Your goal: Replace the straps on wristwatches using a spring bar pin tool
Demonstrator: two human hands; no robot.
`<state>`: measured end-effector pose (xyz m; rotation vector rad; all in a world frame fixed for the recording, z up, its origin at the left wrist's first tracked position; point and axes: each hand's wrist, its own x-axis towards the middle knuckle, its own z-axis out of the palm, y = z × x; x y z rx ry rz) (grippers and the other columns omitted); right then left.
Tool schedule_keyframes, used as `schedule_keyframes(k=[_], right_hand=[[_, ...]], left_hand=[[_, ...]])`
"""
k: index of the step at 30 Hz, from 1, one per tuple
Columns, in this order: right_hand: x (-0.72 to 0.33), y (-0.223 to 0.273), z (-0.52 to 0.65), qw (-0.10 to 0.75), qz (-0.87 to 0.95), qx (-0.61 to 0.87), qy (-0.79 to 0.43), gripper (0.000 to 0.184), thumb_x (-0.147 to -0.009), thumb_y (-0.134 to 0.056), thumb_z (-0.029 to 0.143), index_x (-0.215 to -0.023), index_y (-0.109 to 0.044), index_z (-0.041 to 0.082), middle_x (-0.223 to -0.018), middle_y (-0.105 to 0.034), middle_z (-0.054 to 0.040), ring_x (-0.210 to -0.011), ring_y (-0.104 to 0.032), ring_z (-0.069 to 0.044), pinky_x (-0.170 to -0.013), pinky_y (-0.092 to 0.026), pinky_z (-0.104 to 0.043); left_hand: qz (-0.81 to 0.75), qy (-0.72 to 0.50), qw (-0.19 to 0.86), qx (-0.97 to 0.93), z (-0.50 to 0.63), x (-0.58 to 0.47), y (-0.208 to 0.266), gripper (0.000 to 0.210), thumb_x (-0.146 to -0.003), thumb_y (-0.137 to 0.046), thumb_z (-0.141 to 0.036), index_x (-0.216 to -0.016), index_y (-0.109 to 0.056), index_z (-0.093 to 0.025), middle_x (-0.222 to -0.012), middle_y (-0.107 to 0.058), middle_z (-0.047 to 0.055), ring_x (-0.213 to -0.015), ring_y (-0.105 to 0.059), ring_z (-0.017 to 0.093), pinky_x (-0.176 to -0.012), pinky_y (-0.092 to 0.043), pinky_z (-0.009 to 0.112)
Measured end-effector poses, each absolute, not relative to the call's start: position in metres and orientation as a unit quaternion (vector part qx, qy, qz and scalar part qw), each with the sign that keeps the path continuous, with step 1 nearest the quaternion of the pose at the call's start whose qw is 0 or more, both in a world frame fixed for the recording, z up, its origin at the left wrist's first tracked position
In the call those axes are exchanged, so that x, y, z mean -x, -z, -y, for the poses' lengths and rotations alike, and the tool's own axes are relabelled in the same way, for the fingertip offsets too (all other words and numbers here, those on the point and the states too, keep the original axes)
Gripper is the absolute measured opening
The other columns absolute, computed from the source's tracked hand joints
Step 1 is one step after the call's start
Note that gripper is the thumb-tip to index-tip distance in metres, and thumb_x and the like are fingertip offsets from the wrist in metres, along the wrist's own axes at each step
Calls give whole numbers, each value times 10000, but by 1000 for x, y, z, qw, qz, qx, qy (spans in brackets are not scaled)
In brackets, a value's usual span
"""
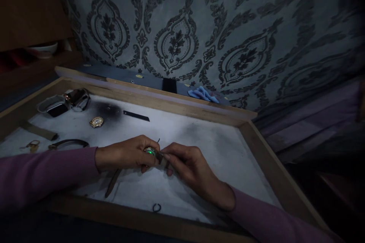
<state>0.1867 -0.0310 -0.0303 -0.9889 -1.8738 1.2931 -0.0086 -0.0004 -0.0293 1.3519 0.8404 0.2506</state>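
Observation:
My left hand (129, 153) is closed around a round watch (151, 152), whose face catches a green glint. Below that wrist, a brown strap (113, 183) slants down over the white surface; whether it joins the watch is hidden. At the watch's right edge, my right hand (191, 165) is closed in a pinch. What lies between its fingertips is too small and dark to name. A thin dark pin-like piece sticks up just behind the fingers of my left hand. Near the front edge rests a small black open ring (156, 207).
A wooden-framed tray (182, 222) surrounds the work. On its left lie a smartwatch (57, 109), other watches (78, 100), a gold watch head (97, 122), a curved dark strap (70, 143) and an olive strap (38, 130). Behind are a black blade-like strip (136, 115) and blue cloth (203, 94).

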Motion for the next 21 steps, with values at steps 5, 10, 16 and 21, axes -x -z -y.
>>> schedule_keyframes(k=[5,10,16,21], right_hand=[[-188,32,30,328,718,369,-491,177,-914,-541,199,-831,-687,143,-582,-581,20,-515,-573,-97,-518,-486,-208],[-189,31,31,319,724,370,-487,178,-910,-529,168,-855,-695,138,-596,-598,13,-522,-592,-102,-521,-489,-211],[-188,29,31,312,730,376,-478,183,-907,-529,178,-854,-699,138,-586,-589,16,-519,-585,-99,-515,-487,-204],[-188,30,31,316,740,372,-463,185,-901,-521,155,-838,-694,140,-585,-591,15,-508,-581,-97,-506,-477,-198]], left_hand=[[-378,-112,689,-608,1,8,29,87,-686,-592,-255,-694,-582,-169,-532,-480,-62,-523,-412,92,-524,-321,220],[-382,-107,693,-602,3,8,25,73,-677,-587,-243,-681,-573,-171,-504,-464,-65,-496,-401,87,-515,-311,227],[-380,-112,704,-589,2,6,25,91,-661,-605,-255,-688,-591,-169,-521,-472,-61,-511,-412,92,-531,-339,229],[-373,-111,699,-601,2,7,27,92,-681,-598,-259,-699,-603,-169,-529,-473,-57,-512,-413,93,-528,-333,229]])
